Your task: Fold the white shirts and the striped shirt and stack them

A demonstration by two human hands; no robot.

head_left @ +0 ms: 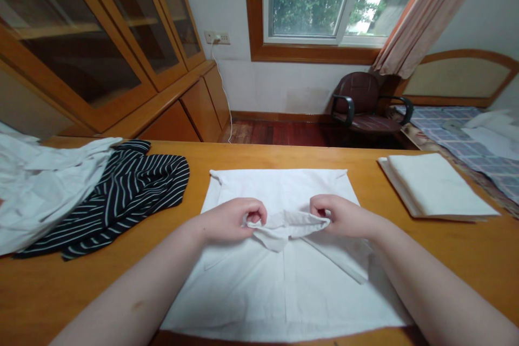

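A white collared shirt (279, 292) lies spread on the wooden table in front of me, its hem edge towards me and its far edge folded straight. Its collar (279, 230) is lifted a little between my hands. My left hand (233, 219) is closed, pinching the left end of the collar between thumb and fingers. Opposite it, my right hand (340, 216) pinches the collar's right end. The fingertips partly hide the cloth they grip.
White clothes (48, 173) and a black-and-white striped garment (133, 189) are heaped on the table (203, 159) at left. A folded white stack (438, 184) lies at right. Beyond stand a glass-door cabinet (162, 86), an office chair (360, 102) and a bed (454, 124).
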